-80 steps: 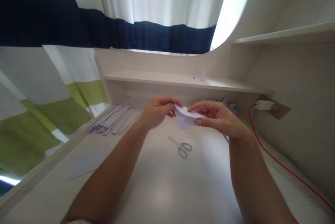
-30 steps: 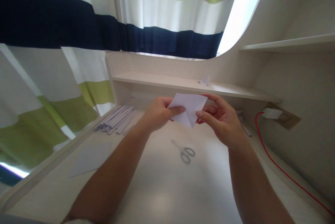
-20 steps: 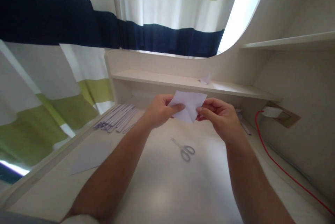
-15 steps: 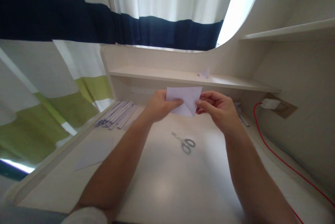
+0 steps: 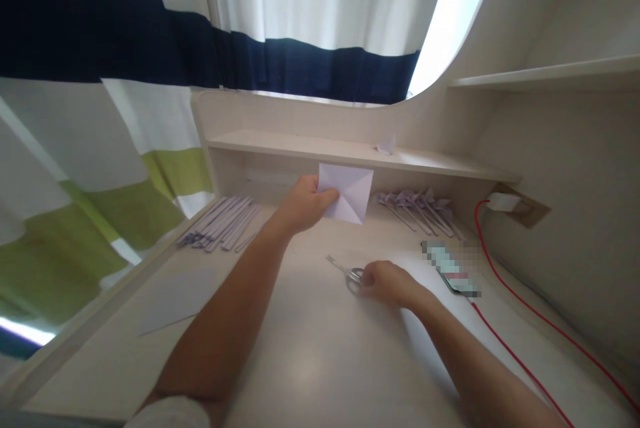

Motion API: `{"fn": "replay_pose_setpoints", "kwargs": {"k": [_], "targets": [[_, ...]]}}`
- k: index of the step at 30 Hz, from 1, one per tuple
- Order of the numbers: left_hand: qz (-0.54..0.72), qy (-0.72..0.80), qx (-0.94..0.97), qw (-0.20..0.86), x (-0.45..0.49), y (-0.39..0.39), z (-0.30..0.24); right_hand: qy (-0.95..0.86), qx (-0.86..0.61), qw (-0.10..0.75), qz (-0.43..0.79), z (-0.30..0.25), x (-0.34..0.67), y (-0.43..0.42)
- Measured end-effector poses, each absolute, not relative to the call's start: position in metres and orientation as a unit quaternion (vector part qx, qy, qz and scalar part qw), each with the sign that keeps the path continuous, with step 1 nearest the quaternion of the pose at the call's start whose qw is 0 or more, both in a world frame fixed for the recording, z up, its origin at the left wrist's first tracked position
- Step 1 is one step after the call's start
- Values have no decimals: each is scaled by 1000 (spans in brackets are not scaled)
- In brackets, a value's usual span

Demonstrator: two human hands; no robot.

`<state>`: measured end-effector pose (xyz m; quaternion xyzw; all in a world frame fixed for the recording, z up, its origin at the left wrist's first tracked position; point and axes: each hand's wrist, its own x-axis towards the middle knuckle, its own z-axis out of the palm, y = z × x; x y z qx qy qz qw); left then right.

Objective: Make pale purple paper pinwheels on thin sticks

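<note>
A square of white paper (image 5: 354, 191) with diagonal crease lines is pinched at its left side between the thumb and fingers of my left hand (image 5: 306, 203), raised above the desk. My right hand (image 5: 390, 283) is down at the desk, its fingers closed around one handle ring of a pair of scissors (image 5: 354, 279). The scissors lie flat with their blades pointing away to the left. The fingertips of my right hand are partly blurred and hidden behind the hand.
Rolled paper sticks (image 5: 219, 223) lie at the back left; paper pinwheel-like pieces on sticks (image 5: 417, 207) at the back right. A white sheet (image 5: 173, 295) is on the left, a phone (image 5: 453, 269) with a red cable on the right. A folded paper (image 5: 386, 145) stands on the shelf (image 5: 300, 146).
My right hand has let go of the paper and moved down to the scissors' handle. My left hand still holds the paper. The phone and the pieces at the back right have come into sight.
</note>
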<state>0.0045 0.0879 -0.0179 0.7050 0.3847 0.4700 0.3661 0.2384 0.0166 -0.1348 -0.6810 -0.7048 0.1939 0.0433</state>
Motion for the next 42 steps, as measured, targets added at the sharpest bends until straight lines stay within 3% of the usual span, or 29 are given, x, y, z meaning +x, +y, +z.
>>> {"fn": "replay_pose_setpoints", "kwargs": {"k": [11, 29, 42], "targets": [[454, 344, 740, 358, 3, 78, -5, -695, -702, 43, 150, -139, 223, 24], [467, 318, 727, 390, 2, 67, -4, -697, -701, -83, 125, -135, 224, 4], [485, 310, 721, 386, -2, 64, -2, -712, -688, -88, 114, -133, 223, 0]]}}
